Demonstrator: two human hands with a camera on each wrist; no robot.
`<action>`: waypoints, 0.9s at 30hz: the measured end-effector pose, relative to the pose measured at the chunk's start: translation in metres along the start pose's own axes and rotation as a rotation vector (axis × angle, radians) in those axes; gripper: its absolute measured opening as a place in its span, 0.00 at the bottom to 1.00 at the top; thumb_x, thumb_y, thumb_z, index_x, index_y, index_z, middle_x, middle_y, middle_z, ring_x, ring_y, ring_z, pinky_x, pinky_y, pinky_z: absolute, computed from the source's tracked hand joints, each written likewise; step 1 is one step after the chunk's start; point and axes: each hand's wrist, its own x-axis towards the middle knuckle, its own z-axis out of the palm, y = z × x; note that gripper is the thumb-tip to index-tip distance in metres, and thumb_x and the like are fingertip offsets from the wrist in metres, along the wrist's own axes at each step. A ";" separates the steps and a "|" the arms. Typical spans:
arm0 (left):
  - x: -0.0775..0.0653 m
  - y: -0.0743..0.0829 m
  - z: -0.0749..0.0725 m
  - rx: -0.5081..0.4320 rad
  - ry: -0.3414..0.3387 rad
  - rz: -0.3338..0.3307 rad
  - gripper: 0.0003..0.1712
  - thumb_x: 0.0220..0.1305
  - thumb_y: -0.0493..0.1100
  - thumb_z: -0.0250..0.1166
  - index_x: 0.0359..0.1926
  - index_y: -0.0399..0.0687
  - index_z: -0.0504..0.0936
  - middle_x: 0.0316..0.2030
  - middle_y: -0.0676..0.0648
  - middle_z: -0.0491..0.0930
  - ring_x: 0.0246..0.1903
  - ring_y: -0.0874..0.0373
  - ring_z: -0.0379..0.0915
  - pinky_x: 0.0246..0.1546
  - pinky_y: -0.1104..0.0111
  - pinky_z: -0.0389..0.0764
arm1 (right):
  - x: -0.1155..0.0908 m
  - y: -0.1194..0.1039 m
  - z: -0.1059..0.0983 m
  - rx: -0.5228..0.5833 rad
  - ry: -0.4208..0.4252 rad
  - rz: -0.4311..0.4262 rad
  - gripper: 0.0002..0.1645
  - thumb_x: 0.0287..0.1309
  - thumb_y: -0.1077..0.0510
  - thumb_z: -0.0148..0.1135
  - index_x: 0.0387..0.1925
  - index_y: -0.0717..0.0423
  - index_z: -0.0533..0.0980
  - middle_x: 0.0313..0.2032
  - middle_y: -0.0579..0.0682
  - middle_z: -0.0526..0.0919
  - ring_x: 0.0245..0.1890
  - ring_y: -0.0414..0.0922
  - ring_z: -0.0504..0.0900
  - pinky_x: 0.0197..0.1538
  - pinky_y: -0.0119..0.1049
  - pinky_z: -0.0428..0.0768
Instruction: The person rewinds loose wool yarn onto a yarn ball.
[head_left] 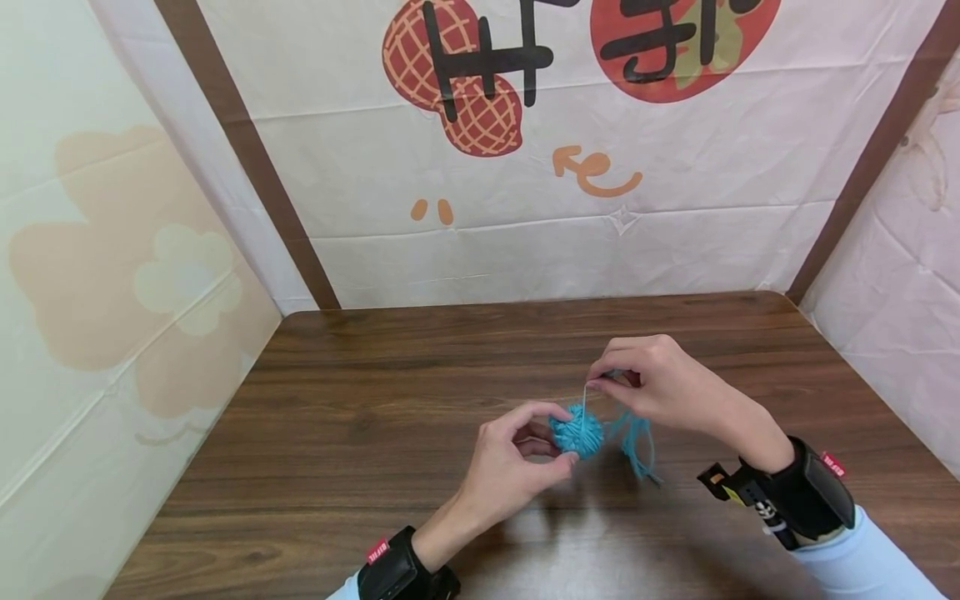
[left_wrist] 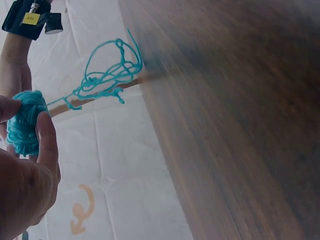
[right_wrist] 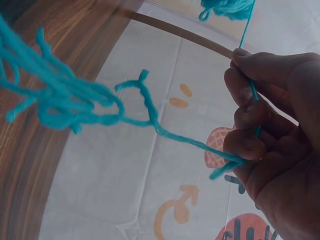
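A small ball of turquoise yarn (head_left: 577, 432) is held above the table between the thumb and fingers of my left hand (head_left: 517, 454). Up and to its right, my right hand (head_left: 660, 379) pinches the strand (right_wrist: 243, 35) that runs taut from the ball. In the right wrist view the strand passes through the curled fingers and comes out below the little finger. From there a loose, tangled tail of yarn (right_wrist: 75, 102) hangs. The same tangle (left_wrist: 112, 75) dangles in the air in the left wrist view, where the ball (left_wrist: 27, 122) is partly covered by fingers.
Under both hands lies a dark wood-grain table (head_left: 360, 450). A white printed cloth (head_left: 525, 250) rises behind its far edge, and more cloth hangs at the left and right sides. Each wrist wears a black strap with a camera (head_left: 802, 492).
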 end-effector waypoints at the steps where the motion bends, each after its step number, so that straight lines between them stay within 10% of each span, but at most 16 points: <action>1: 0.000 0.000 0.000 -0.002 -0.003 -0.003 0.24 0.53 0.29 0.74 0.50 0.52 0.83 0.44 0.45 0.85 0.38 0.62 0.85 0.42 0.66 0.89 | 0.000 0.001 0.000 0.001 0.003 0.000 0.14 0.54 0.69 0.73 0.35 0.45 0.86 0.29 0.35 0.81 0.21 0.27 0.67 0.25 0.16 0.67; 27: -0.001 0.003 0.003 -0.029 -0.067 -0.023 0.21 0.55 0.31 0.74 0.50 0.51 0.83 0.44 0.44 0.85 0.40 0.59 0.85 0.44 0.66 0.89 | -0.005 0.023 -0.008 -0.001 0.044 0.058 0.05 0.60 0.64 0.71 0.36 0.51 0.87 0.30 0.38 0.85 0.22 0.27 0.70 0.26 0.19 0.68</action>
